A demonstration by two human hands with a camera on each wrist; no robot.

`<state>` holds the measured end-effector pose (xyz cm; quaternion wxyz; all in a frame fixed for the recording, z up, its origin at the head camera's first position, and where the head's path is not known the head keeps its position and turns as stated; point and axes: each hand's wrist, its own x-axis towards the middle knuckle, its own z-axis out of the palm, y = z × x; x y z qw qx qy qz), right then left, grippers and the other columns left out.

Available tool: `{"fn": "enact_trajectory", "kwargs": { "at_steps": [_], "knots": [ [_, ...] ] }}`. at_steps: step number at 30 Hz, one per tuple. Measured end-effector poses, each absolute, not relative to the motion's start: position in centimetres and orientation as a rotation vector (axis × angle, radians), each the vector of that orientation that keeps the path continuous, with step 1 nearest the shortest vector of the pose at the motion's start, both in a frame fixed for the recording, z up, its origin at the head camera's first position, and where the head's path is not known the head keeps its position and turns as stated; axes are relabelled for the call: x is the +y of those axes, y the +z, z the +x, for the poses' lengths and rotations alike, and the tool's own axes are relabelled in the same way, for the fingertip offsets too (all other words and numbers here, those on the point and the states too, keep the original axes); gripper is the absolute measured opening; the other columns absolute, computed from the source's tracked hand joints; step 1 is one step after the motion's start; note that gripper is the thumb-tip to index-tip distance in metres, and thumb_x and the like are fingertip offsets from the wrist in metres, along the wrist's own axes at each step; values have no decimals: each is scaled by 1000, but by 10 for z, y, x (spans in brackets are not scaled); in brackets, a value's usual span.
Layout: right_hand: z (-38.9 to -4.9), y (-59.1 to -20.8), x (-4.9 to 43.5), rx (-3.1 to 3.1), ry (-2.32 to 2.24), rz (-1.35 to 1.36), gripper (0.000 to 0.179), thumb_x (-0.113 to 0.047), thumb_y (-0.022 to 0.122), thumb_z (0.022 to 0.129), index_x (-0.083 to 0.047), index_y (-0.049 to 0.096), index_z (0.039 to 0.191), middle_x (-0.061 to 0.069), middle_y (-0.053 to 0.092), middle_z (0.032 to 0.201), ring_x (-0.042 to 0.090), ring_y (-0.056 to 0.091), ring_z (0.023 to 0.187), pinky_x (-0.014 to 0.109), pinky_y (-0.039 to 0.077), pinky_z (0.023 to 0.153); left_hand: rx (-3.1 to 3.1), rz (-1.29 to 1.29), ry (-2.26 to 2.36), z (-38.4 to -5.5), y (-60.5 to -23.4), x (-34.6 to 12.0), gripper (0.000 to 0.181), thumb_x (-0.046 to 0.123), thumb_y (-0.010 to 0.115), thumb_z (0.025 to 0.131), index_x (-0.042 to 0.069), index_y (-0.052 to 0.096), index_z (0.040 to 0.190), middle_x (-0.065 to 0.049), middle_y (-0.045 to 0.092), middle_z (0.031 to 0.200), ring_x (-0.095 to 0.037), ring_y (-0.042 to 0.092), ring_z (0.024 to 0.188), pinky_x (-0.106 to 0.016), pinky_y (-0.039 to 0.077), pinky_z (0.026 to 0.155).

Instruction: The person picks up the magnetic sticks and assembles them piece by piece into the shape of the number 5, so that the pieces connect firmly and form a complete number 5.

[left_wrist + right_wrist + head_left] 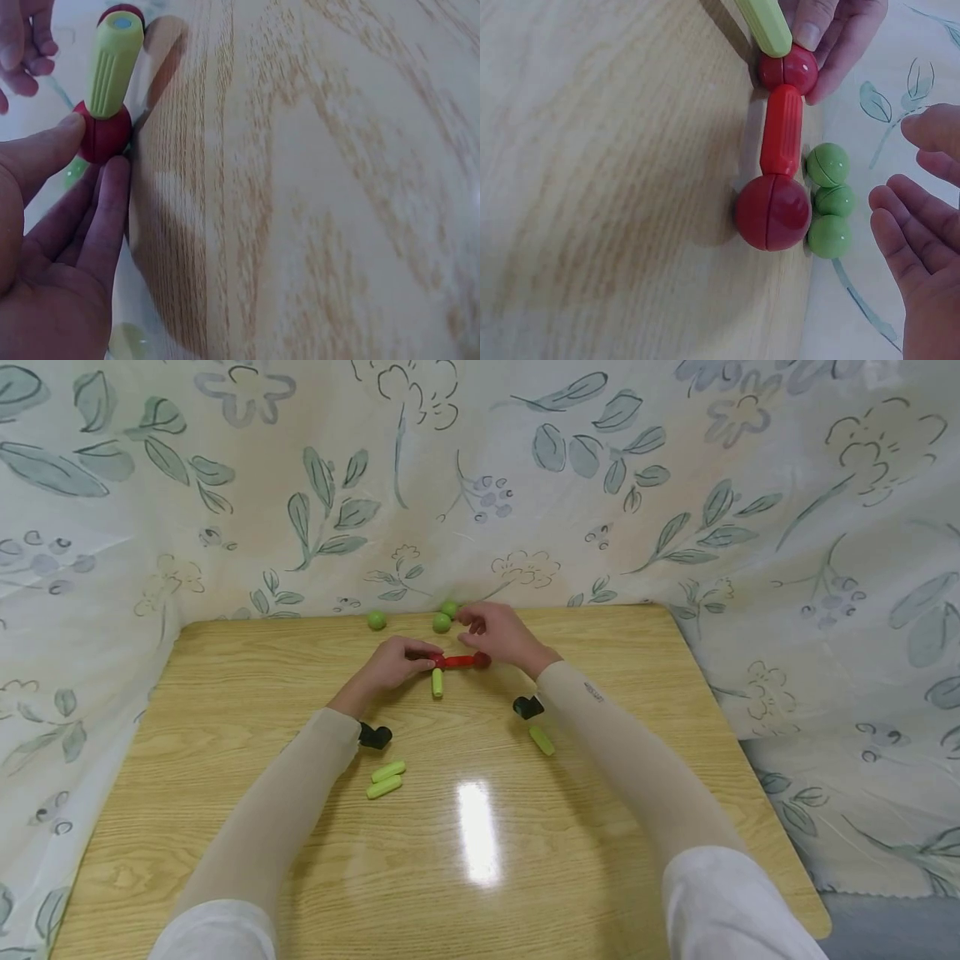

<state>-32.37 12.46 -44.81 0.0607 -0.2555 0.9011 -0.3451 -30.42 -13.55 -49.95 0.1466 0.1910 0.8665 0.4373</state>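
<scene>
Near the table's far edge, my left hand (392, 663) pinches a red ball (112, 139) between thumb and fingers. A ridged yellow-green stick (112, 71) meets this ball and points toward my side of the table. From the same ball a red stick (782, 131) runs right to a second, dark red ball (772, 214). My right hand (501, 633) hovers beside that second ball, its fingers loosely bent and holding nothing. Close to its fingertips in the right wrist view are green balls (829, 165).
Another green ball (377, 621) lies farther left along the back edge. Two yellow-green sticks (387, 772) lie side by side at front left, and one more stick (542, 741) lies at right. Black pieces (377, 737) rest by each forearm on the wooden table (637, 877). A patterned cloth (480, 468) hangs behind.
</scene>
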Motion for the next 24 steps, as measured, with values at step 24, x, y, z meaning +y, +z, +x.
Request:
{"fn": "enact_trajectory", "kwargs": {
  "at_steps": [24],
  "knots": [
    [-344, -458, 107, 2796, -914, -668, 41, -16, 76, 105, -10, 66, 144, 15, 71, 128, 25, 67, 110, 42, 54, 100, 2504, 566, 1259, -304, -500, -135, 30, 16, 71, 108, 9, 77, 137, -9, 75, 132, -30, 63, 130, -50, 45, 114]
  ]
}}
